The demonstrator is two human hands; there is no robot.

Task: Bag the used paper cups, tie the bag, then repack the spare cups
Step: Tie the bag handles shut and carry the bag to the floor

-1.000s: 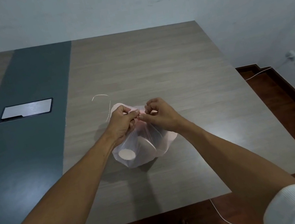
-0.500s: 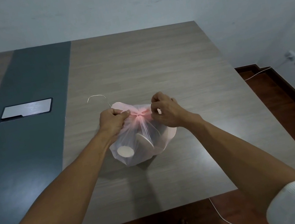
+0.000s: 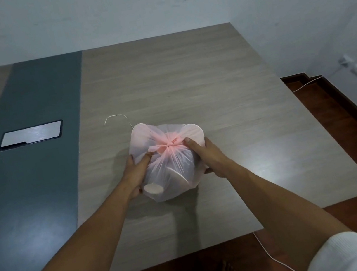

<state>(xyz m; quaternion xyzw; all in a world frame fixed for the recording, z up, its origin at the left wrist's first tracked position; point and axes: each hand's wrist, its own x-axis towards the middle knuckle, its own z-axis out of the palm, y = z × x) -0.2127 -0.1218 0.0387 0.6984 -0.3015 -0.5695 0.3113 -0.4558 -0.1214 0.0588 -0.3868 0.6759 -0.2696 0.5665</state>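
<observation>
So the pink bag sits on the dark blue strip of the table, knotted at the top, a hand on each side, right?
Not quite. The head view shows the pink bag on the wood-grain part of the table, right of the dark blue strip. The rest holds: the knot is at the top, with the left hand and right hand on either side.
</observation>
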